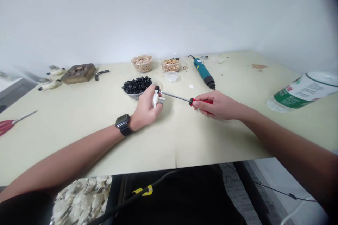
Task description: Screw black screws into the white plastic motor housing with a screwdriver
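My left hand [144,109], with a black watch on the wrist, is closed around a small white plastic part [155,99]. A black piece [157,89] sits at the upper end of that part. My right hand [220,104] grips the red handle of a screwdriver [176,96]. Its metal shaft points left, and the tip meets or nearly meets the black piece; exact contact is too small to tell. Just behind my left hand is a clear bowl of black pieces [137,86], partly covered by the fingers.
At the back stand two tubs of small parts [142,64] [170,65], a lid [172,76] and a teal power tool [203,72]. A metal block [78,74] and red-handled tool [12,122] lie left, a white-green container [298,91] right. White parts [81,197] fill a box below.
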{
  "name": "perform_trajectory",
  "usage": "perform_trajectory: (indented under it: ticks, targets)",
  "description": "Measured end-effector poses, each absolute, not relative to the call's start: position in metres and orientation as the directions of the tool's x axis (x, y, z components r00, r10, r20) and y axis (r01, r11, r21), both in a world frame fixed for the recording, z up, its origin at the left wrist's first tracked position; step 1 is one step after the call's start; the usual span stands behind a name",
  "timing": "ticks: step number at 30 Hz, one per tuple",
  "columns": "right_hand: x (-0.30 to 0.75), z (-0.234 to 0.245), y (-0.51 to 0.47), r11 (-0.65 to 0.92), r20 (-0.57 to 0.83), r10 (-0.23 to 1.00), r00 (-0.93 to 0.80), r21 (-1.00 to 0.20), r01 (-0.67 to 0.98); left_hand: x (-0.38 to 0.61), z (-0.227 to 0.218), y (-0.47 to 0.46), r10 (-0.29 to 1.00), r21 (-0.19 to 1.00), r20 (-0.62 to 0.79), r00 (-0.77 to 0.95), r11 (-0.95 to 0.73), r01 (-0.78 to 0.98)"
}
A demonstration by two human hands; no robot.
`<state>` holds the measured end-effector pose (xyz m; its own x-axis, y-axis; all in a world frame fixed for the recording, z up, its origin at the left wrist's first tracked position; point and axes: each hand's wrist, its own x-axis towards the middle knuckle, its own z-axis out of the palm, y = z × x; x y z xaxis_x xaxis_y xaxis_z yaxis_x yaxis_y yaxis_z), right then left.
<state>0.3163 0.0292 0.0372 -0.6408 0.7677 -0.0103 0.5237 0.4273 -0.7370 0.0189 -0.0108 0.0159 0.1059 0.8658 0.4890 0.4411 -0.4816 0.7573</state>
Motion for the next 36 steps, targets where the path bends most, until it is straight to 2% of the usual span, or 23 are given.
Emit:
perform_trajectory:
  ticks: [2,6,8,10,12,17,23,29,32,36]
  targets:
    - [0.315,0.041,0.029,0.375,-0.087,0.744,-0.663,-0.766,0.522,0.017,0.019,-0.010,0.840,0.725,0.528,0.122,-0.521,0.450]
    - [0.314,0.038,0.033,0.525,0.132,0.777,-0.616,-0.676,0.517,0.016,0.021,-0.011,0.887,0.814,0.446,0.117,-0.456,0.358]
    - [0.317,0.033,0.036,0.606,0.256,0.771,-0.583,-0.577,0.548,0.018,0.020,-0.013,0.918,0.873,0.378,0.116,-0.396,0.284]
    - [0.321,0.029,0.037,0.674,0.368,0.738,-0.566,-0.429,0.601,0.021,0.018,-0.015,0.945,0.923,0.309,0.112,-0.326,0.204]
    - [0.324,0.026,0.037,0.712,0.435,0.694,-0.574,-0.296,0.636,0.024,0.017,-0.017,0.960,0.953,0.259,0.108,-0.272,0.135]
    - [0.326,0.024,0.033,0.749,0.486,0.619,-0.617,-0.130,0.650,0.027,0.020,-0.020,0.967,0.968,0.234,0.097,-0.241,0.069]
    - [0.324,0.025,0.031,0.771,0.510,0.582,-0.633,-0.101,0.628,0.026,0.015,-0.017,0.961,0.962,0.258,0.100,-0.265,0.065]
    - [0.321,0.027,0.023,0.680,0.569,0.528,-0.630,0.160,0.715,0.026,0.011,-0.015,0.960,0.963,0.263,0.097,-0.267,0.041]
    - [0.319,0.025,0.021,0.683,0.541,0.553,-0.633,0.141,0.717,0.026,0.012,-0.015,0.956,0.950,0.285,0.068,-0.292,0.112]
    - [0.321,0.026,0.024,0.743,0.466,0.630,-0.621,-0.131,0.656,0.023,0.009,-0.014,0.932,0.893,0.353,0.081,-0.362,0.266]
